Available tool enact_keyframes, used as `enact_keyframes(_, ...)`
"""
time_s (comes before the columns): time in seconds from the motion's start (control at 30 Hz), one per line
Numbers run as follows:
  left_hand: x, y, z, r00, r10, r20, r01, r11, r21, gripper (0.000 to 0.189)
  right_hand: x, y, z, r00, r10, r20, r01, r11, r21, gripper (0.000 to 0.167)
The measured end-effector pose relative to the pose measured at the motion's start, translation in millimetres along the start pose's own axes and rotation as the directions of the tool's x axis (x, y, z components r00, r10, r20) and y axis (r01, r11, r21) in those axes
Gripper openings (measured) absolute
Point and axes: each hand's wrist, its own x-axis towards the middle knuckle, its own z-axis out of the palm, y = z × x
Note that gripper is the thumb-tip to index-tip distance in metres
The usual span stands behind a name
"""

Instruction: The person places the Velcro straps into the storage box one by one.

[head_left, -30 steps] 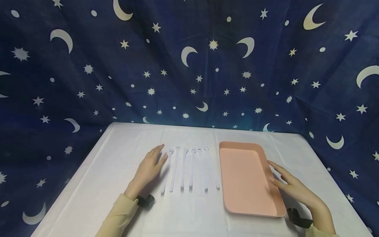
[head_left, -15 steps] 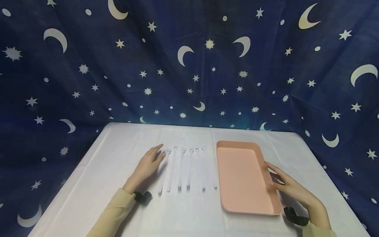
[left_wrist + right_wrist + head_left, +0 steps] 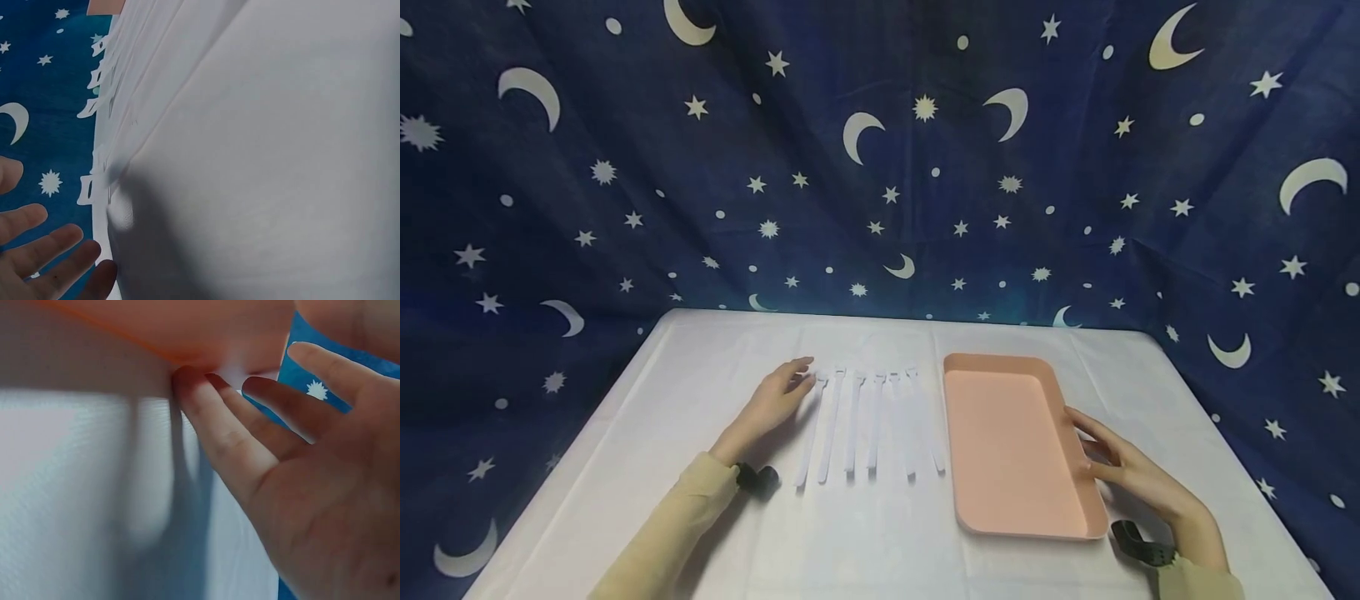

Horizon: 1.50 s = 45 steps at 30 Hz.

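Observation:
Several white cable ties [image 3: 853, 425] with slotted heads lie side by side on the table, roughly parallel, in the head view. Just left of the leftmost tie is my left hand [image 3: 775, 398], its fingers loosely extended near the slotted end and holding nothing. The left wrist view shows those fingers [image 3: 59, 244] spread below the tie heads [image 3: 85, 189]. To the right of the ties sits a shallow peach tray [image 3: 1018, 450] with nothing in it. My right hand [image 3: 1142, 475] rests at the tray's right side, fingertips [image 3: 190, 378] right at its wall, fingers extended.
A white cloth [image 3: 865, 550] covers the table. Behind it hangs a dark blue curtain [image 3: 820, 150] patterned with moons and stars. A black wrist strap mount [image 3: 758, 481] sits at the left cuff, another mount [image 3: 1138, 546] at the right.
The whole head view shifts slightly to the left. My left hand comes a little closer to the leftmost cable tie. The right hand stays at the tray's side.

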Motion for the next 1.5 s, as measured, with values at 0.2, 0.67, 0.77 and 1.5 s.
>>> enact_keyframes(0.2, 5.0, 0.5, -0.8, 1.0, -0.017, 0.025, 0.018, 1.0, -0.018, 0.048, 4.3, 6, 0, 1.0, -0.015, 0.002, 0.015, 1.0, 0.023, 0.075)
enact_keyframes(0.67, 22.8, -9.7, 5.8, 0.997, 0.073, 0.038, -0.073, 0.997, -0.002, 0.039, 4.6, 15, 0, 1.0, -0.012, -0.023, 0.013, 0.998, 0.053, 0.074)
enact_keyframes(0.77, 25.9, -11.7, 8.0, 0.997, 0.071, 0.037, -0.071, 0.997, 0.005, 0.036, 5.3, 17, 1, 0.999, -0.036, -0.027, 0.038, 0.997, 0.074, 0.074)
enact_keyframes(1.5, 34.4, -11.2, 6.9, 1.0, 0.001, 0.014, 0.0, 0.996, -0.088, 0.024, 10.0, 18, 2, 0.999, -0.034, -0.024, 0.037, 0.993, 0.111, 0.075)
